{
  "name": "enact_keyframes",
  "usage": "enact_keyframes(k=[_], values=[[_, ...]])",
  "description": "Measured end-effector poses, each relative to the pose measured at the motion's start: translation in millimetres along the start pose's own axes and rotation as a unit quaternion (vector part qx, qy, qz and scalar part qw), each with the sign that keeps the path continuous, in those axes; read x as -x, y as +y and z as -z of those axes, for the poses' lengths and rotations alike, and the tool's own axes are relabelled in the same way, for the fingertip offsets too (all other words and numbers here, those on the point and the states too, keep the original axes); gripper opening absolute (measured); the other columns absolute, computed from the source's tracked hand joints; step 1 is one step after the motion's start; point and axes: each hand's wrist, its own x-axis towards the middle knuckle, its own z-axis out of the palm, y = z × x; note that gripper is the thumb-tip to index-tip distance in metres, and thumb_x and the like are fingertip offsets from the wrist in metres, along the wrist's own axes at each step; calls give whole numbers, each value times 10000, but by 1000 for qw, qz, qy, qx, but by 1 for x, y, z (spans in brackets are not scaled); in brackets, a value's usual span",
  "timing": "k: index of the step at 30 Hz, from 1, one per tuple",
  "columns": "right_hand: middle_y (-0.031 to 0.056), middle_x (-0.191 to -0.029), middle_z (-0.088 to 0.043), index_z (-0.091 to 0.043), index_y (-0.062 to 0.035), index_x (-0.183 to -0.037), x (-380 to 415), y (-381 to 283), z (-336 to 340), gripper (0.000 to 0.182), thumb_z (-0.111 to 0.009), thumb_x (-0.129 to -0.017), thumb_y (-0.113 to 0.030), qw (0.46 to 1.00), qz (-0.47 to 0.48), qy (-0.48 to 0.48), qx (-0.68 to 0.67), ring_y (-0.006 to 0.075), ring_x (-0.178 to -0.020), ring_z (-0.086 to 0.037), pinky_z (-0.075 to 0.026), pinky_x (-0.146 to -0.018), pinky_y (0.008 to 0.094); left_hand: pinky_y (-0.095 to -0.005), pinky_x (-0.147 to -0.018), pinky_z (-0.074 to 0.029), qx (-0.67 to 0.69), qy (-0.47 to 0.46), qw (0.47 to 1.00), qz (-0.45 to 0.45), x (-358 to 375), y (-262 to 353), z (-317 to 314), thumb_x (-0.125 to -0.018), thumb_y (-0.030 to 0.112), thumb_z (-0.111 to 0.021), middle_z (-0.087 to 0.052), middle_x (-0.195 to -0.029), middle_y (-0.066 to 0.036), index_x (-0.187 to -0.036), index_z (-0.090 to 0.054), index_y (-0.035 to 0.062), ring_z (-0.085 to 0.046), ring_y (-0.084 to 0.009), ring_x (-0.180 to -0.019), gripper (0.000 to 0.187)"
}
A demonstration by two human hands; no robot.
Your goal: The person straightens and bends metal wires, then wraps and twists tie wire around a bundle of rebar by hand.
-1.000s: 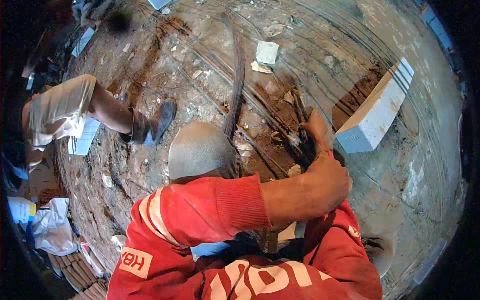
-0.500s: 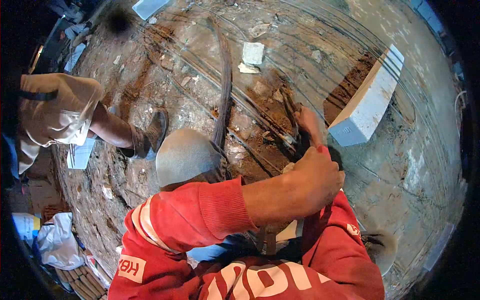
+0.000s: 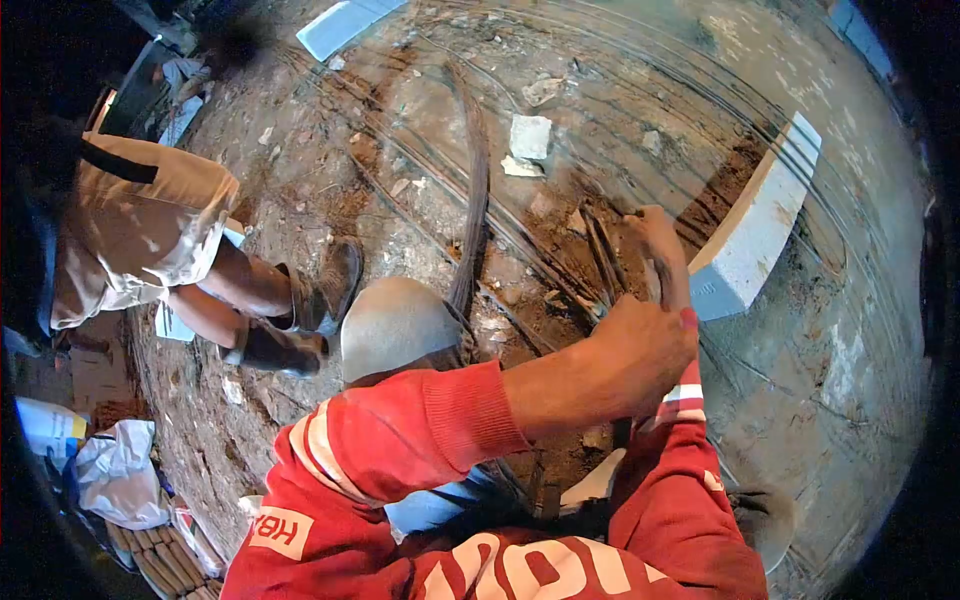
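Note:
My left hand (image 3: 645, 345) is closed in a fist, its forearm reaching across from the left in a red sleeve. What it grips, if anything, is hidden. Just beyond it my right hand (image 3: 658, 245) has bent fingers pointing left; anything between them is too small to tell. Left of my right hand stand several thin dark rods (image 3: 603, 250), their lower ends near my left fist. Long thin bars (image 3: 535, 262) run diagonally over the soil there. A thick bundle of dark wire or thin rods (image 3: 475, 190) lies beyond my grey knee (image 3: 395, 325).
A long white block (image 3: 755, 235) lies at right beside reddish soil. A small white piece (image 3: 530, 137) and another white block (image 3: 345, 28) are farther off. At left stands a person in tan shorts (image 3: 160, 210) and dark boots. A white bag (image 3: 120, 475) lies lower left.
My right hand has moved slightly right, away from the dark rods, which show more fully. The view has shifted, and more of the other person's legs shows.

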Motion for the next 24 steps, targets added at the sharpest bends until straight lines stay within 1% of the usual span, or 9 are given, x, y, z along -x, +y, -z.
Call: enact_keyframes(k=[4,5,6,9,11,13,16,20,24], values=[[89,-622,-568,-625,73,-959,15,-32,44,311,-596,-920,-234,986,7,140,-95,170,-549,-497,-429,-532,329,-456,-570,-519,15,141,984,106,-15,-13,11,-719,238,-703,-632,-678,-175,-734,-603,39,-651,-378,-653,223],[172,-795,-607,-617,83,-1018,41,-80,80,374,-596,-904,-272,978,-3,176,-112,259,-763,-559,-441,-704,359,-460,-576,-518,7,203,967,155,-20,-21,14,-717,245,-711,-631,-679,-179,-713,-601,45,-646,-385,-647,229],[254,-968,-645,-609,93,-1077,58,-113,100,446,-596,-887,-311,968,-12,213,-130,349,-977,-621,-453,-877,388,-466,-608,-521,48,239,952,184,-24,-30,22,-741,261,-701,-643,-717,-192,-774,-611,38,-648,-393,-683,243],[270,-1039,-642,-592,100,-1133,60,-136,108,483,-595,-882,-313,928,17,280,-247,351,-1002,-617,-442,-900,397,-460,-739,-513,98,343,904,234,-27,-42,50,-832,329,-647,-661,-836,-241,-986,-608,-7,-646,-417,-813,371],[290,-1073,-631,-569,103,-1177,46,-139,110,522,-589,-884,-329,946,34,231,-225,375,-1008,-616,-442,-908,404,-432,-847,-498,117,519,793,296,-34,-67,49,-846,310,-628,-660,-863,-253,-1151,-542,-32,-634,-422,-925,466],[300,-1045,-631,-564,102,-1171,52,-163,103,488,-579,-887,-295,938,128,276,-166,417,-994,-613,-460,-882,427,-424,-838,-477,109,499,796,324,-30,-91,47,-890,329,-599,-653,-846,-241,-1176,-527,-35,-642,-375,-925,469],[320,-1039,-613,-566,104,-1138,70,-215,99,413,-551,-895,-230,916,203,259,-231,457,-994,-594,-477,-850,448,-295,-491,-432,448,474,706,277,-23,-100,63,-1010,292,-441,-599,-636,-57,-840,-628,0,-552,-133,-508,386],[316,-951,-604,-588,76,-1040,88,-240,92,293,-530,-894,-172,895,256,290,-221,474,-911,-588,-480,-769,471,-264,-426,-408,463,538,662,241,-8,-100,86,-1014,257,-442,-598,-639,-57,-849,-601,7,-532,-129,-470,339],[299,-829,-577,-571,62,-927,82,-232,92,211,-524,-888,-140,918,272,188,-218,480,-785,-555,-450,-702,472,-286,-508,-466,471,588,611,242,-4,-106,95,-1014,256,-451,-618,-713,-46,-1016,-646,26,-569,-127,-585,301]])
